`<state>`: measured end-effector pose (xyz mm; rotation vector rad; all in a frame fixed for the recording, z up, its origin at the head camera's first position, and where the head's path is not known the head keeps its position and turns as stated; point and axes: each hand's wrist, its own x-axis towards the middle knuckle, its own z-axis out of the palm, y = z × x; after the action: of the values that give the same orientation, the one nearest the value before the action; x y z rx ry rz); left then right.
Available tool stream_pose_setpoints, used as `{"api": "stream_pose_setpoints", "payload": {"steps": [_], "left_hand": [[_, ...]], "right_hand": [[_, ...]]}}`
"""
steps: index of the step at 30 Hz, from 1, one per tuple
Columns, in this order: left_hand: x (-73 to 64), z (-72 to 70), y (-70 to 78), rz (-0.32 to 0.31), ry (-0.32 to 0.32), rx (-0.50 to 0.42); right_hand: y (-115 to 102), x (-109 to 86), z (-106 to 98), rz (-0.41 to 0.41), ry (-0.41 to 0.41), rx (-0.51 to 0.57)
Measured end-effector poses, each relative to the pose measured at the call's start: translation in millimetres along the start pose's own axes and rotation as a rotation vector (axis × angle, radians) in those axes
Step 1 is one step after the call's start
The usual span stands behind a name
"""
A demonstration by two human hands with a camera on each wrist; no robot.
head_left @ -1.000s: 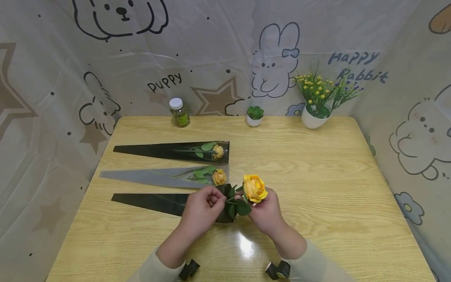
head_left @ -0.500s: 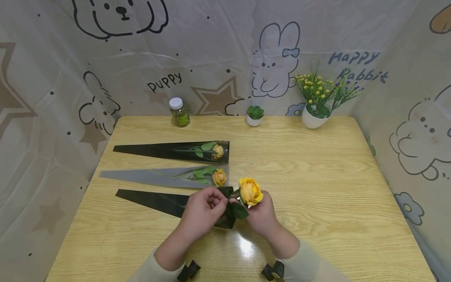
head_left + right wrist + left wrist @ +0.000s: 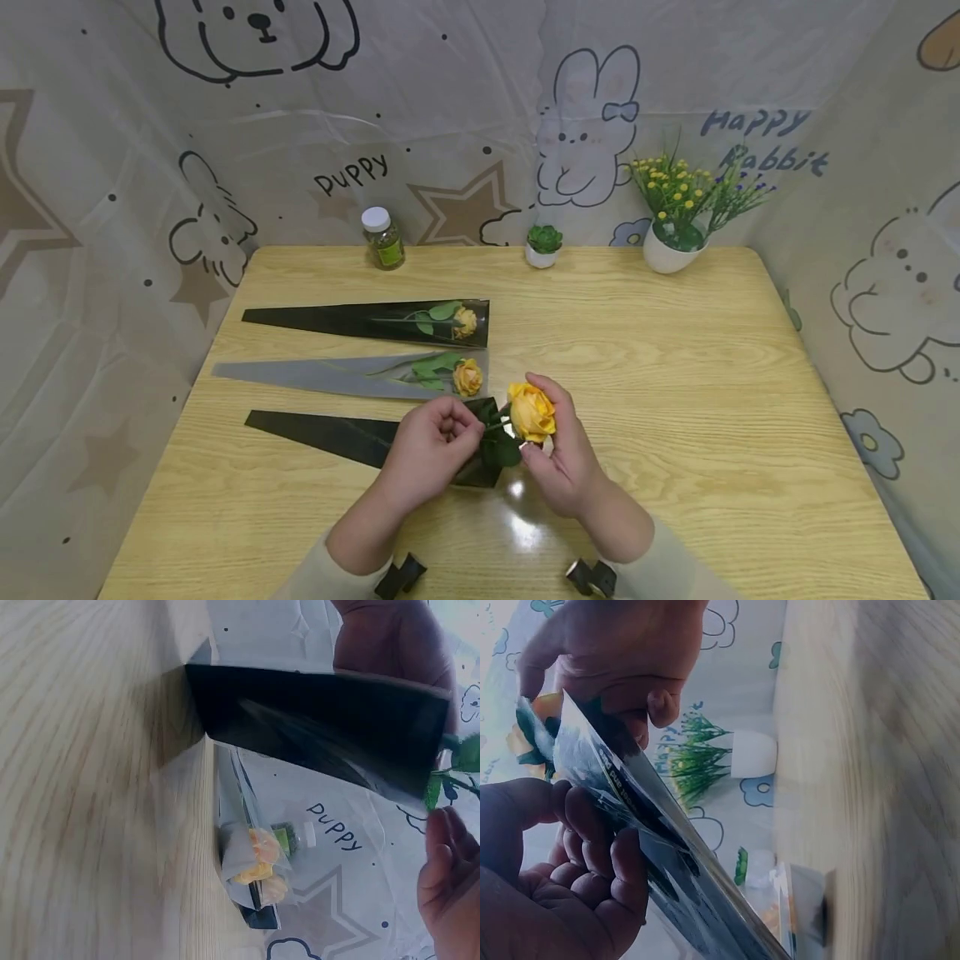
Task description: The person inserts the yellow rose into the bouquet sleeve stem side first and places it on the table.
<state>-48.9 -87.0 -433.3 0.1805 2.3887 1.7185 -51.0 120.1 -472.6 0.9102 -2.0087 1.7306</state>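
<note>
A yellow rose (image 3: 532, 412) with green leaves (image 3: 501, 450) stands out from the wide end of a dark, tapering flower sleeve (image 3: 322, 433). My left hand (image 3: 431, 442) pinches the rose's stem at the sleeve's mouth; whether it also grips the film cannot be made out. Around the bloom, my right hand (image 3: 564, 458) has its finger and thumb spread apart, the finger behind the petals. In the left wrist view, the sleeve (image 3: 667, 832) slants between both hands. The right wrist view shows the sleeve's dark face (image 3: 315, 727) and my right fingers (image 3: 442, 862) below the leaves.
Two sleeved roses lie farther back, one in a black sleeve (image 3: 337, 322) and one in a grey sleeve (image 3: 300, 377). Along the table's (image 3: 675, 417) back edge stand a white-capped jar (image 3: 385, 240), a small succulent (image 3: 543, 246) and a potted flowering plant (image 3: 675, 225).
The rose has shifted slightly left and nearer the sleeve. My right hand has loosened from below the bloom, its finger now spread behind the petals. My left hand stays almost in place.
</note>
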Motion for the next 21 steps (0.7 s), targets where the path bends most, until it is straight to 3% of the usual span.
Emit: {"api": "stream_pose_setpoints", "payload": {"steps": [5, 9, 13, 21], "left_hand": [[-2.5, -0.9, 2.6, 0.0, -0.028, -0.051], [-3.1, -1.7, 5.8, -0.001, -0.025, -0.072], [-2.7, -2.6, 8.7, 0.013, -0.016, -0.077], [-1.5, -0.9, 11.0, 0.042, -0.008, -0.087]], "right_hand": [[5, 0.9, -2, -0.162, 0.017, -0.092], [6, -0.3, 0, -0.2, 0.085, -0.126], [4, -4.7, 1, -0.107, 0.103, -0.12], [-2, -6.7, 3, 0.119, 0.001, -0.12]]}}
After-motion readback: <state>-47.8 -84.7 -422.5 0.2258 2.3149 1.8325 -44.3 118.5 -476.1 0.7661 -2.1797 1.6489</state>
